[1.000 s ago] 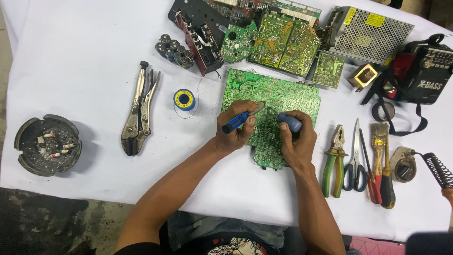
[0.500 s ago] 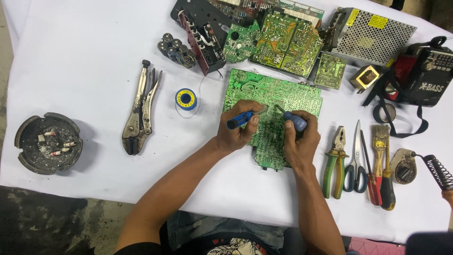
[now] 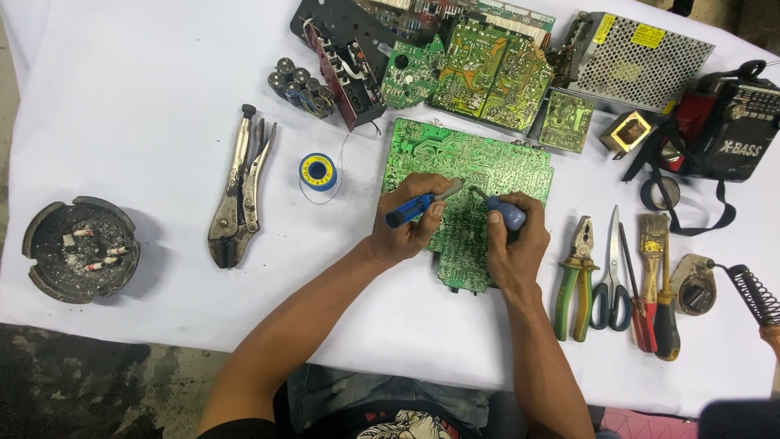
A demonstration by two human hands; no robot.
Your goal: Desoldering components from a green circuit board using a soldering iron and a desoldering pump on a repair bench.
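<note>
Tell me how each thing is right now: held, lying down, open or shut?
Left hand: gripping a blue tool.
Right hand: gripping a blue-handled tool.
Green board: flat under both hands.
Locking pliers: lying, untouched.
Solder spool: lying flat, wire end loose.
Green pliers: lying, jaws shut.
Scissors: lying, closed.
Brush: lying.
Ashtray: holds butts and ash.

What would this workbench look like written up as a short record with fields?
Surface: white cloth
Left hand: holds blue-handled tool
Right hand: holds blue-handled soldering iron
Beneath both: green circuit board
Left side: locking pliers, solder spool, ashtray
Right side: green-handled pliers, scissors, brush
</note>
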